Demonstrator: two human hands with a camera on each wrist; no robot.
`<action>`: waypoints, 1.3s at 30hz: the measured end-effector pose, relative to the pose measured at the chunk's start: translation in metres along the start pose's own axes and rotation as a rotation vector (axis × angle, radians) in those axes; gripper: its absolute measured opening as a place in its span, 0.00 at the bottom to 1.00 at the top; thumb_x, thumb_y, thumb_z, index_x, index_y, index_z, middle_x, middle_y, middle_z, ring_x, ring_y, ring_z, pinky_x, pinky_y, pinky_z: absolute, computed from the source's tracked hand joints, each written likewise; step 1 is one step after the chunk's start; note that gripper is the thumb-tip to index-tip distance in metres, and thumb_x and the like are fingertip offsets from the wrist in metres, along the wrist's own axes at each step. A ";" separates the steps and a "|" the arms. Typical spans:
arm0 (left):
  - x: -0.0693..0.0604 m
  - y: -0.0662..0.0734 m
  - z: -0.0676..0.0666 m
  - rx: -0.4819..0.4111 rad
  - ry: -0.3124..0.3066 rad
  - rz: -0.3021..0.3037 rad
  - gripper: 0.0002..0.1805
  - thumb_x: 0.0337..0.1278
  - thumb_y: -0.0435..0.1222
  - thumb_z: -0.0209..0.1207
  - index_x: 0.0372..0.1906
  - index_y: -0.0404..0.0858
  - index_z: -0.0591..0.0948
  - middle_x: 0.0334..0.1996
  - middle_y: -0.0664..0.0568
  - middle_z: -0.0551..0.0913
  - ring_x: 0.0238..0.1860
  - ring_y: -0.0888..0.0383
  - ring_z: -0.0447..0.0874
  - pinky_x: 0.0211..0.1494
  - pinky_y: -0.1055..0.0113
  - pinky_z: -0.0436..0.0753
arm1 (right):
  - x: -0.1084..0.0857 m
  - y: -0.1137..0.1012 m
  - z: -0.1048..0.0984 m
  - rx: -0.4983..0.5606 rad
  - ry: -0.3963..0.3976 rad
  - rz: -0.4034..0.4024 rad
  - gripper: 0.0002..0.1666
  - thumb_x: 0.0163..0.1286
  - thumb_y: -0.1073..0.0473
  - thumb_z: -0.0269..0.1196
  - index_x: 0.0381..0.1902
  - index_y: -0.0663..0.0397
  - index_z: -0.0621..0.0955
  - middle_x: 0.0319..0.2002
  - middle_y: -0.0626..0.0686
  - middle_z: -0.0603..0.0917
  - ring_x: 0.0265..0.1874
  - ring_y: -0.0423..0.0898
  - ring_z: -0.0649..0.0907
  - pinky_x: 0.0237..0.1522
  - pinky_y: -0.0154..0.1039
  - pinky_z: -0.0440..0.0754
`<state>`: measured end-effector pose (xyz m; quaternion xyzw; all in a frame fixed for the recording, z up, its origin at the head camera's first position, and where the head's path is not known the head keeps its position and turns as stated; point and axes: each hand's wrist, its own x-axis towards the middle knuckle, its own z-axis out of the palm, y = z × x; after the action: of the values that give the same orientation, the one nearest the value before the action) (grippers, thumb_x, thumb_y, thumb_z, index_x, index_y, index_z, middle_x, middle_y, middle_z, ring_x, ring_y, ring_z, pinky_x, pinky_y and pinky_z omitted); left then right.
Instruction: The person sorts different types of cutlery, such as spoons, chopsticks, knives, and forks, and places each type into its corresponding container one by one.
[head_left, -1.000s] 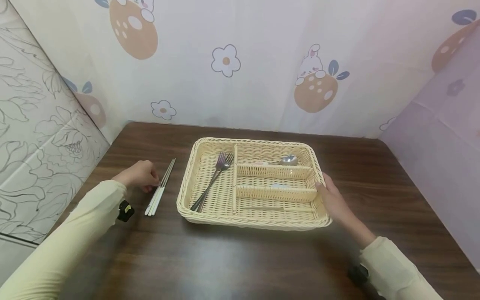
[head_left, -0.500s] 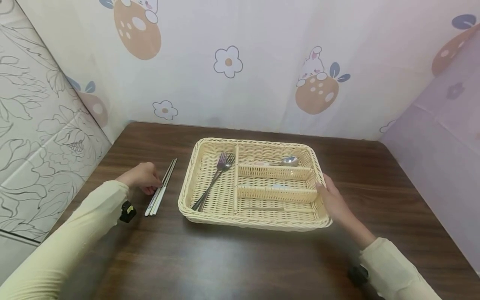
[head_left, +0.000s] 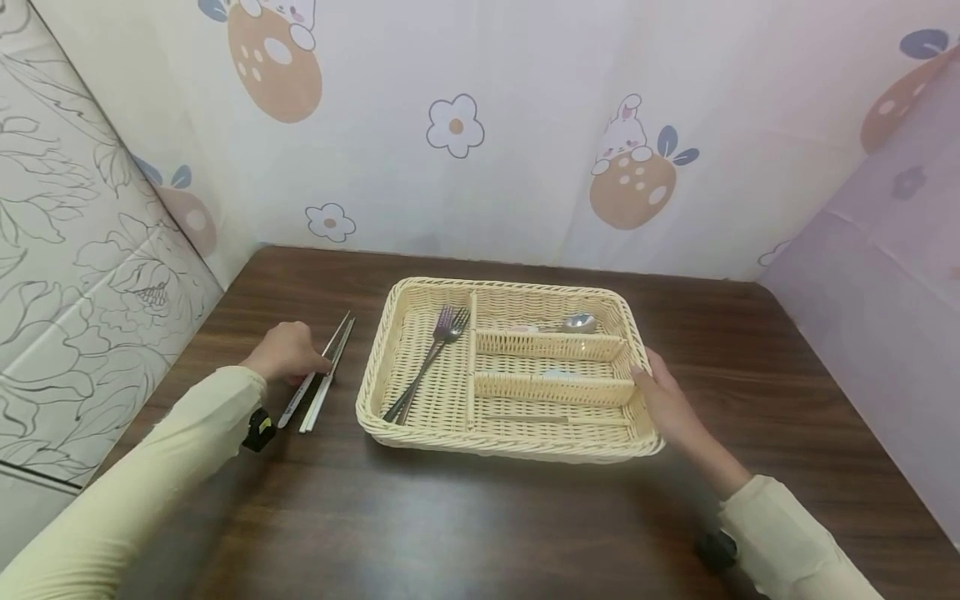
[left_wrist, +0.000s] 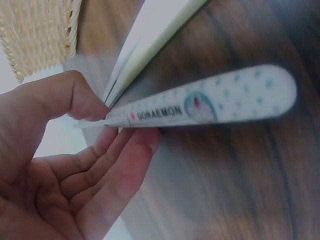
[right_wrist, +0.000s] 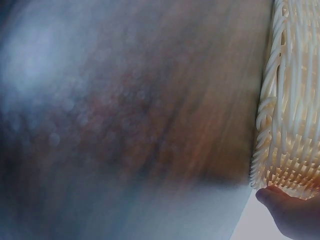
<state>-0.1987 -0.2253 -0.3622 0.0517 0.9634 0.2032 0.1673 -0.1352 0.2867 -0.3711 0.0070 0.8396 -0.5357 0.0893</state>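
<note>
My left hand (head_left: 288, 354) pinches a chopstick (head_left: 294, 404) between thumb and fingers. In the left wrist view its white handle (left_wrist: 235, 97) shows blue dots and the print "DORAEMON". Beside it on the table lie plain white-handled chopsticks (head_left: 318, 404) with metal tips. My right hand (head_left: 667, 400) grips the right rim of a cream woven basket (head_left: 510, 448), thumb over the edge and the other fingers mostly hidden. In the basket's left compartment, two forks (head_left: 423, 367) lie crossed. A metal spoon (head_left: 579, 322) rests in the back right compartment, its handle partly hidden by a divider.
The front right compartment holds a slender metal utensil (head_left: 528, 418) with a pale handle; its kind is unclear. Something pale (head_left: 558, 372) shows in the middle compartment. Around the basket spreads a dark wooden table (head_left: 435, 525), with a patterned curtain (head_left: 525, 192) behind.
The patterned chopstick, earlier lying close alongside the others, now stands apart to their left, pinched in my left hand. My right hand and the basket have stayed in place.
</note>
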 end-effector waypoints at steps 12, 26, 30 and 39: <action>-0.005 0.007 -0.014 -0.019 0.077 0.042 0.21 0.44 0.37 0.61 0.08 0.44 0.63 0.05 0.57 0.65 0.09 0.60 0.66 0.16 0.66 0.69 | -0.002 0.000 0.000 0.009 -0.008 -0.009 0.35 0.79 0.50 0.33 0.74 0.57 0.37 0.61 0.74 0.61 0.43 0.56 0.81 0.43 0.43 0.80; -0.013 0.088 -0.038 0.136 0.185 0.292 0.20 0.38 0.32 0.58 0.07 0.45 0.60 0.06 0.60 0.55 0.11 0.64 0.49 0.16 0.71 0.52 | -0.001 0.001 0.000 0.041 -0.009 -0.003 0.34 0.79 0.51 0.33 0.74 0.56 0.36 0.58 0.75 0.64 0.37 0.57 0.83 0.36 0.46 0.83; -0.015 0.117 -0.039 0.179 0.187 0.367 0.20 0.35 0.28 0.55 0.06 0.45 0.58 0.08 0.60 0.51 0.14 0.64 0.46 0.17 0.71 0.49 | 0.000 0.002 0.000 0.052 -0.014 -0.009 0.34 0.79 0.51 0.33 0.74 0.55 0.36 0.58 0.75 0.63 0.38 0.58 0.83 0.37 0.46 0.83; -0.008 0.177 -0.028 0.245 0.168 0.563 0.21 0.37 0.25 0.57 0.08 0.46 0.60 0.07 0.61 0.55 0.12 0.65 0.49 0.15 0.73 0.52 | -0.001 0.001 0.000 0.043 -0.010 -0.003 0.34 0.79 0.50 0.33 0.74 0.55 0.36 0.59 0.75 0.63 0.38 0.58 0.83 0.37 0.46 0.83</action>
<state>-0.1951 -0.0757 -0.2629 0.3191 0.9389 0.1277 0.0168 -0.1341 0.2868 -0.3718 0.0052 0.8276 -0.5536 0.0924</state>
